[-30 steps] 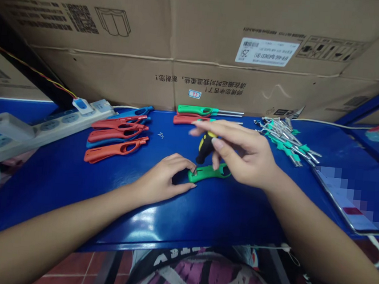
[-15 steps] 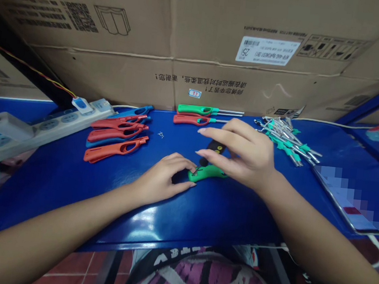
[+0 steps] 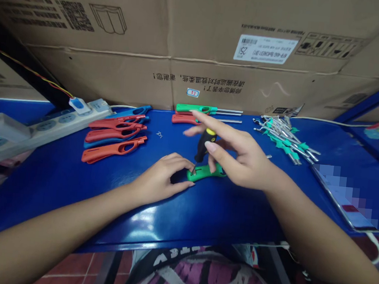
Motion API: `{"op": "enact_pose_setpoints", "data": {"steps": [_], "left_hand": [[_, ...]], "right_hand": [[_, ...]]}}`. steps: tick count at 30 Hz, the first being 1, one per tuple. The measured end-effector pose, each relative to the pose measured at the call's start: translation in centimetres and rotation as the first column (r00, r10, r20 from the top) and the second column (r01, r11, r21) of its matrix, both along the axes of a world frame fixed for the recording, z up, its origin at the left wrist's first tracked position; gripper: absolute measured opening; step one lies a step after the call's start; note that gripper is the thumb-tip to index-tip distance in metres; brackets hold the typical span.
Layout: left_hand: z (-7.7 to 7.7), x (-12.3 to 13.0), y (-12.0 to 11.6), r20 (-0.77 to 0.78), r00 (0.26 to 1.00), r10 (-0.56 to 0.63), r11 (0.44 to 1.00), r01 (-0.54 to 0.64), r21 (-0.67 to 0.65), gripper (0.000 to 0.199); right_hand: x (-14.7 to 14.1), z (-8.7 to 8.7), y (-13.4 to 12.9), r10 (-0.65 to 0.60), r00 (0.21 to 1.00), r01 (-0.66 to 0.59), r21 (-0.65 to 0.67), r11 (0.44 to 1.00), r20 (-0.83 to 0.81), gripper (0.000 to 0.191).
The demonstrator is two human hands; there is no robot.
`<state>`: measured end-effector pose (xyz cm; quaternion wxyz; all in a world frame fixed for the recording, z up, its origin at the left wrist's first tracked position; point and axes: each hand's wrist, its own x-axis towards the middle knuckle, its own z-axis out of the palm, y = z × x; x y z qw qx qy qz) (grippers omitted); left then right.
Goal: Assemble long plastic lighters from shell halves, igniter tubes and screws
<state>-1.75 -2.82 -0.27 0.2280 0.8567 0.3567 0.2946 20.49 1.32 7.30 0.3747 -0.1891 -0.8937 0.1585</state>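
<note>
A green lighter (image 3: 205,173) with a long metal tube lies on the blue table in front of me. My left hand (image 3: 162,179) grips its left end between thumb and fingers. A short black and yellow screwdriver (image 3: 203,147) stands nearly upright, its shaft meeting that same end beside my left fingertips. My right hand (image 3: 241,158) has thumb and fingers around the screwdriver handle, some fingers extended past it. Most of the lighter's right part is hidden under my right hand.
Several red and blue lighter handle shells (image 3: 113,149) lie left, beside a power strip (image 3: 48,124). A green lighter (image 3: 195,109) and a red one (image 3: 181,118) lie behind. Metal tubes with green pieces (image 3: 286,140) are piled right, near a phone (image 3: 341,197). Tiny screws (image 3: 159,134) lie left of centre.
The screwdriver has gone from tilted to nearly upright, its shaft now at the lighter's left end. My right hand has shifted its fingers on the handle; my left hand stays put.
</note>
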Motion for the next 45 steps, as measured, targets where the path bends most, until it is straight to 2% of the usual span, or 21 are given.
{"op": "enact_pose_setpoints", "data": {"steps": [4, 5, 7, 10, 12, 15, 16, 20, 25, 29, 33, 35, 37, 39, 42, 45], "left_hand": [[0.0, 0.0, 0.0, -0.001, 1.0, -0.006, 1.0, 0.006, -0.005, 0.021], [0.0, 0.0, 0.0, 0.0, 1.0, -0.007, 1.0, 0.007, -0.008, 0.021], [0.0, 0.0, 0.0, 0.001, 1.0, -0.006, 1.0, 0.006, -0.016, 0.021], [-0.1, -0.1, 0.0, -0.001, 1.0, -0.001, 1.0, 0.001, -0.018, 0.022], [-0.1, -0.1, 0.0, -0.002, 1.0, -0.001, 1.0, 0.001, -0.011, 0.022], [-0.1, -0.1, 0.0, 0.001, 1.0, 0.0, 1.0, 0.0, -0.002, 0.022], [-0.1, -0.1, 0.0, -0.001, 1.0, 0.002, 1.0, -0.002, -0.002, 0.022], [-0.2, -0.1, 0.0, -0.007, 1.0, 0.003, 1.0, -0.003, 0.006, 0.022], [-0.7, -0.2, 0.1, -0.021, 1.0, 0.017, 0.999, -0.017, 0.04, 0.025], [-0.7, -0.1, 0.1, -0.023, 0.999, 0.024, 0.998, -0.023, 0.05, 0.029], [-0.4, -0.1, 0.1, -0.019, 1.0, 0.008, 1.0, -0.008, 0.016, 0.024], [-0.3, -0.1, 0.0, -0.03, 1.0, 0.009, 1.0, -0.009, 0.007, 0.024], [-0.2, -0.1, -0.2, -0.057, 0.998, 0.017, 1.0, -0.015, 0.026, 0.022], [-0.2, 0.0, -0.2, -0.083, 0.996, 0.024, 0.998, -0.019, 0.061, 0.02], [-0.2, 0.2, -0.3, -0.088, 0.996, 0.033, 0.997, -0.027, 0.07, 0.019], [-0.2, 0.2, -0.3, -0.091, 0.995, 0.046, 0.997, -0.041, 0.06, 0.021]], "right_hand": [[0.1, -0.1, 0.2, -0.126, 0.992, 0.129, 0.223, 0.966, -0.029, 0.032], [0.1, -0.1, 0.2, -0.147, 0.989, 0.147, 0.233, 0.961, -0.018, 0.033], [0.1, 0.1, 0.1, -0.119, 0.992, 0.112, 0.143, 0.983, 0.04, 0.038], [0.2, 0.5, 0.0, -0.006, 0.998, 0.007, -0.027, 1.0, 0.068, 0.043], [0.3, 0.4, 0.1, -0.022, 0.999, 0.021, 0.016, 1.0, 0.032, 0.038], [0.3, 0.1, 0.2, -0.117, 0.993, 0.116, 0.138, 0.984, -0.001, 0.036], [0.3, 0.1, 0.1, -0.112, 0.994, 0.111, 0.123, 0.986, -0.001, 0.036], [-0.1, 0.2, -0.2, 0.041, 0.999, -0.043, -0.056, 0.998, -0.037, 0.037], [-0.9, -0.3, -0.5, 0.034, 0.995, -0.029, 0.053, 0.998, -0.097, 0.019], [-1.6, -1.1, -0.9, -0.024, 0.988, 0.041, 0.114, 0.993, -0.152, 0.022], [-1.6, -1.0, -0.9, 0.053, 0.994, -0.063, -0.103, 0.993, -0.097, 0.038], [-1.4, -0.8, -0.7, 0.103, 0.988, -0.121, -0.157, 0.98, -0.113, 0.036], [-1.3, -0.8, -0.6, 0.097, 0.986, -0.108, -0.083, 0.991, -0.132, 0.029], [-1.3, -0.8, -0.6, 0.07, 0.99, -0.064, 0.047, 0.997, -0.123, 0.025], [-1.5, -1.1, -0.7, 0.009, 0.994, 0.014, 0.214, 0.977, -0.106, 0.02], [-1.6, -1.5, -0.8, -0.064, 0.992, 0.095, 0.303, 0.948, -0.109, 0.028]]}}
